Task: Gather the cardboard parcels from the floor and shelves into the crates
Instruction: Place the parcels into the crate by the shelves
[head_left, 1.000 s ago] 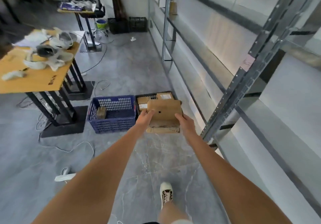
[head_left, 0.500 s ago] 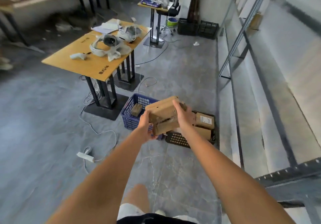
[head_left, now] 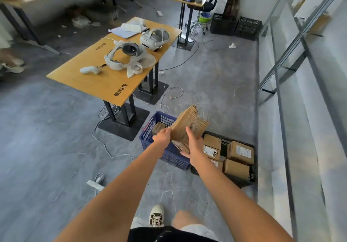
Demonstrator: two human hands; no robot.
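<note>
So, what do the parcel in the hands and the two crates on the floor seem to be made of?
The tan flat parcel, held by the left hand and right hand, looks like matte corrugated cardboard: ridged lines show. The blue lattice crate and the black lattice crate appear to be moulded plastic, judging by their uniform grid walls.

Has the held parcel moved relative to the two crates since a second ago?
Yes. The parcel was over the black crate; it now sits tilted over the blue crate, toward the table side.
</note>
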